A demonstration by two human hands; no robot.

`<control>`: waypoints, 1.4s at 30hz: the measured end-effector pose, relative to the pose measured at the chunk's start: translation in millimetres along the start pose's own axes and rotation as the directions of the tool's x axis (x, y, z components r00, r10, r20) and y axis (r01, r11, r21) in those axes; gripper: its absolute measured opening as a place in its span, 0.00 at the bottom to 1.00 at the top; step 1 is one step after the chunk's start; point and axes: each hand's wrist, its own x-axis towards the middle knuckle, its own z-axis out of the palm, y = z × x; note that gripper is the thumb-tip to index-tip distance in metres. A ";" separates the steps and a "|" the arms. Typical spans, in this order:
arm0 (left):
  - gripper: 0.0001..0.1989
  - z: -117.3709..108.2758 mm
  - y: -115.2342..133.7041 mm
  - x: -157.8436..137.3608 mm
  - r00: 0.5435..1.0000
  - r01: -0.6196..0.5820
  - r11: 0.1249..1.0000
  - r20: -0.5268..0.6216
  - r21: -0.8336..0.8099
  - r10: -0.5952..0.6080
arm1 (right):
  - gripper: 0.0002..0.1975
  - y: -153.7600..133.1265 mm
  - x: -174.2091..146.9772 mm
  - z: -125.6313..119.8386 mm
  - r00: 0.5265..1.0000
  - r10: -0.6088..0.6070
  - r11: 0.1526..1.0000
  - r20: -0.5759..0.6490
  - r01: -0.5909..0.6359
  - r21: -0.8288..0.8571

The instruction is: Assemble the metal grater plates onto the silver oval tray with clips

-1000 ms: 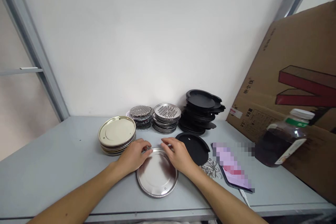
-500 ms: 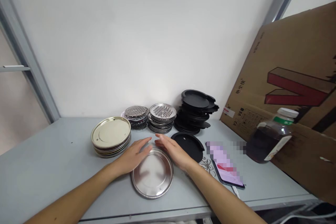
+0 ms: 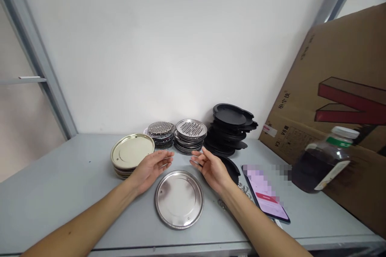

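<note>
A round silver metal lid [image 3: 179, 200] lies flat on the grey table [image 3: 126, 225] in front of me. My left hand [image 3: 152, 168] hovers above its far left side, fingers apart and nothing held. Across from it, my right hand [image 3: 212, 168] is raised over the far right side, also open with curled, spread fingers. Behind my left hand is a stack of gold-toned round metal lids [image 3: 132, 150]. My right hand and wrist partly cover a black round plastic part [image 3: 232, 168] and some small metal rings [image 3: 222, 204].
At the back stand two stacks of perforated metal discs [image 3: 161, 128] and grater-like discs [image 3: 191, 128], beside piled black plastic parts [image 3: 230, 116]. Rightward are a phone [image 3: 265, 196], a bottle of dark liquid [image 3: 319, 164] and a large cardboard box [image 3: 337, 56].
My hands have moved apart, the left leftward and the right rightward, uncovering the silver lid's far rim. The whole view has shifted slightly.
</note>
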 end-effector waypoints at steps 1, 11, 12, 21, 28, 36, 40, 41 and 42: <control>0.10 0.5 -1.2 0.3 1.000 -0.002 1.000 -0.008 0.010 0.002 | 0.10 1.0 -0.1 -0.1 1.000 -0.011 1.000 -0.013 0.011 0.002; 0.11 -0.4 -5.9 1.5 0.999 0.052 0.999 0.013 -0.002 -0.052 | 0.25 1.7 -0.3 5.6 0.994 0.053 0.996 -0.099 -0.060 -0.071; 0.11 -0.1 -5.9 1.2 0.998 0.063 0.998 0.019 -0.008 -0.063 | 0.25 1.5 0.2 5.7 0.993 0.071 0.995 -0.097 -0.077 -0.058; 0.22 -1.3 -4.9 5.9 0.967 0.249 0.935 0.011 -0.252 -0.255 | 0.18 -1.0 1.4 3.0 0.951 0.291 0.946 -0.101 -0.271 0.177; 0.26 -6.5 -7.1 7.2 0.963 0.264 0.912 0.029 -0.313 -0.269 | 0.23 -4.3 4.9 -3.0 0.934 0.352 0.881 -0.059 -0.309 0.359; 0.25 -6.4 -7.7 8.4 0.961 0.266 0.905 0.020 -0.333 -0.275 | 0.21 -4.7 3.6 -0.4 0.935 0.347 0.887 -0.074 -0.302 0.349; 0.25 -6.9 -7.0 8.1 0.962 0.267 0.903 0.031 -0.338 -0.272 | 0.22 -3.9 4.6 -1.1 0.939 0.336 0.898 -0.066 -0.299 0.322; 0.25 -6.9 -6.8 7.6 0.962 0.265 0.902 0.036 -0.341 -0.269 | 0.22 -3.6 4.6 -1.4 0.940 0.336 0.902 -0.062 -0.302 0.308; 0.26 -6.9 -6.6 7.0 0.963 0.264 0.902 0.041 -0.343 -0.266 | 0.23 -3.2 4.6 -1.7 0.941 0.332 0.908 -0.058 -0.302 0.289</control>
